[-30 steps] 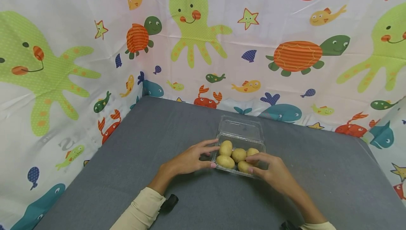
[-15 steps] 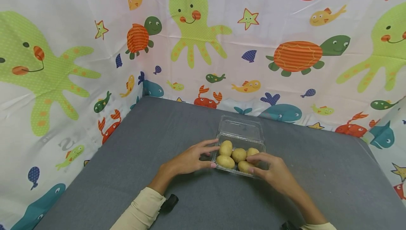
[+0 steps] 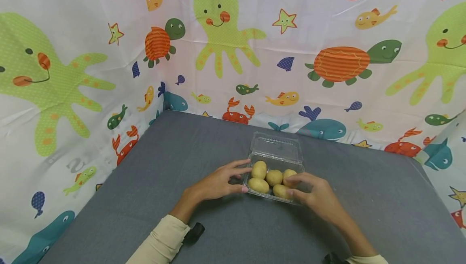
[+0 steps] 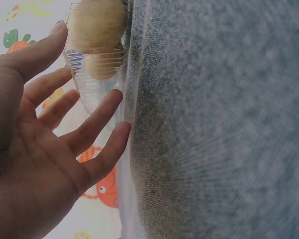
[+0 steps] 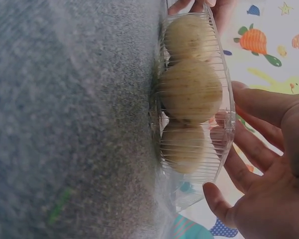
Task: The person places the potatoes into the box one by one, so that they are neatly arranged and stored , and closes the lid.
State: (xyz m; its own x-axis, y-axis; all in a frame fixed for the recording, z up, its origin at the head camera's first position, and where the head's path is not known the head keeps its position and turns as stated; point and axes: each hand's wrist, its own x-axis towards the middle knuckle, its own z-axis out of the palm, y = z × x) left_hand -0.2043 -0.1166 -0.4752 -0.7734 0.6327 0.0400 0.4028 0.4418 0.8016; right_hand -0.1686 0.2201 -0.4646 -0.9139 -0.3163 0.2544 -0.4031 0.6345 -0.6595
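Observation:
A clear plastic clamshell box (image 3: 265, 196) stands on the grey table with its lid (image 3: 275, 148) folded back. Several pale yellow potatoes (image 3: 258, 185) lie in its base. My left hand (image 3: 218, 181) is at the box's left side, fingers spread and fingertips at the rim. In the left wrist view the left hand (image 4: 45, 144) has nothing in its palm. My right hand (image 3: 318, 195) is at the right side, fingertips over the rim beside the rightmost potatoes. From the right wrist, the right hand (image 5: 269, 164) shows loosely bent fingers at the box edge, around no potato.
A grey cloth-covered table (image 3: 174, 146) extends around the box. Behind and at both sides hangs a white curtain (image 3: 247, 25) printed with sea animals. Black wrist straps (image 3: 194, 233) sit near the beige sleeves (image 3: 160, 239).
My right hand has shifted slightly to the right, its fingertips drawing away from the potatoes. The left hand, box and potatoes have stayed in place.

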